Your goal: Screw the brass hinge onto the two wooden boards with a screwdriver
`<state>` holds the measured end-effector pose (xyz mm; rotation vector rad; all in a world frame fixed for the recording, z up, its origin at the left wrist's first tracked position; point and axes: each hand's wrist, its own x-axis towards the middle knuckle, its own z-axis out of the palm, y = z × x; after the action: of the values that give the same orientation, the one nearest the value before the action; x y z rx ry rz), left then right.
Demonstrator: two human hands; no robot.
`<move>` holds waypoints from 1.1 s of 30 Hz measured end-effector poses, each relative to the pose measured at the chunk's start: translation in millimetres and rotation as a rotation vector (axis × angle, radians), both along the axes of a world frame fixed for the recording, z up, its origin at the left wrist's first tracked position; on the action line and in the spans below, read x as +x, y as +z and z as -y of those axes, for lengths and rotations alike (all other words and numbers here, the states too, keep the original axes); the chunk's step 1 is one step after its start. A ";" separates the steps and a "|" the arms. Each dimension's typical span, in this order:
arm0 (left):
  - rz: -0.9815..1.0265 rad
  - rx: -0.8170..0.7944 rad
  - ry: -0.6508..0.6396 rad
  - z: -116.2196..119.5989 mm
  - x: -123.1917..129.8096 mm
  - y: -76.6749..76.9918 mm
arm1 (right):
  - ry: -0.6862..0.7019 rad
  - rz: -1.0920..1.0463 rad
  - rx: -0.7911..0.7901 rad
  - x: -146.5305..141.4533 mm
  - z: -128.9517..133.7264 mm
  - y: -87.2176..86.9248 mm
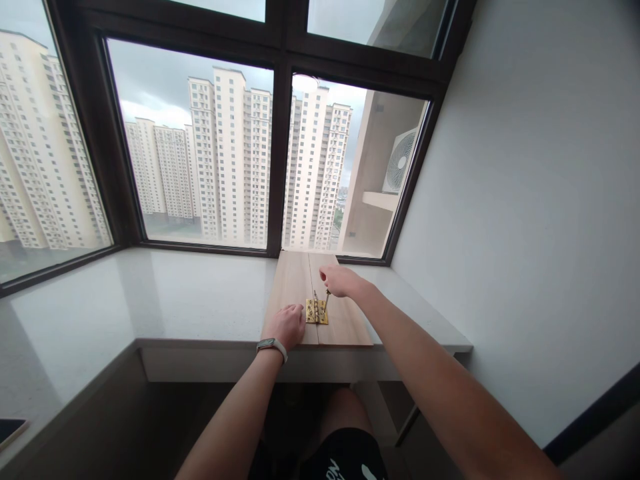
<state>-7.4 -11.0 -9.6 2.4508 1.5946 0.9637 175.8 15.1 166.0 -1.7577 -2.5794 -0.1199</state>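
Observation:
A gold butt hinge (311, 312) lies unfolded across the seam between two pale wooden boards (293, 280). My right hand (340, 280) is closed around the handle of a screwdriver (327, 304), above the hinge's right leaf. The thin metal shaft points down, its tip at or very near that leaf; whether it sits in a screw is too small to tell. On the left board rests my left hand (289, 325), its fingers lying against the hinge's left edge, fingertips partly hidden. A small upright metal piece (315, 295) shows at the top of the hinge's knuckle.
The boards lie on a white windowsill counter (210, 293) that ends at a front edge near my wrists. Dark window frames (280, 153) rise behind, and a white wall (525, 200) stands to the right. A dark flat object (11, 430) sits at the far left.

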 end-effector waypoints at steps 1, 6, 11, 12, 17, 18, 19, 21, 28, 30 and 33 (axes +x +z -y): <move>0.000 -0.001 -0.002 0.0 0.1 0.0 | 0.005 0.021 0.018 -0.1 -0.1 -0.2; -0.011 -0.005 0.000 0.0 0.4 0.1 | 0.001 0.116 0.080 -2.2 -0.2 -1.4; -0.015 0.008 -0.001 -1.0 0.4 -1.2 | -0.038 0.139 0.076 -4.3 -0.1 -2.7; -0.016 0.009 -0.001 -1.3 0.5 -1.5 | -0.041 0.130 0.055 -4.2 -0.1 -3.3; -0.026 0.010 0.010 -2.6 0.8 -3.4 | 0.020 0.012 -0.048 -2.5 -0.7 -6.8; -0.027 0.013 0.007 -2.8 0.8 -3.7 | 0.041 -0.009 -0.060 -2.2 -0.3 -7.1; -0.027 0.016 0.004 -3.0 0.8 -4.0 | 0.062 -0.024 -0.069 -2.0 0.4 -7.0; -0.026 0.019 0.006 -3.4 0.7 -4.3 | 0.094 -0.037 -0.075 -1.9 3.0 -6.1; -0.031 0.006 0.006 -2.7 0.4 -2.7 | 0.052 0.038 0.030 -6.7 12.7 -2.8; -0.030 0.005 0.006 -2.5 0.5 -2.2 | 0.037 0.076 0.071 -8.2 12.9 -3.6; -0.030 0.001 0.007 -2.4 0.7 -1.7 | 0.021 0.113 0.087 -8.5 11.0 -5.6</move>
<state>-6.7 -8.6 -11.3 2.4732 1.6134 0.9339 167.3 4.1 160.3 -1.7421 -2.6242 -0.3357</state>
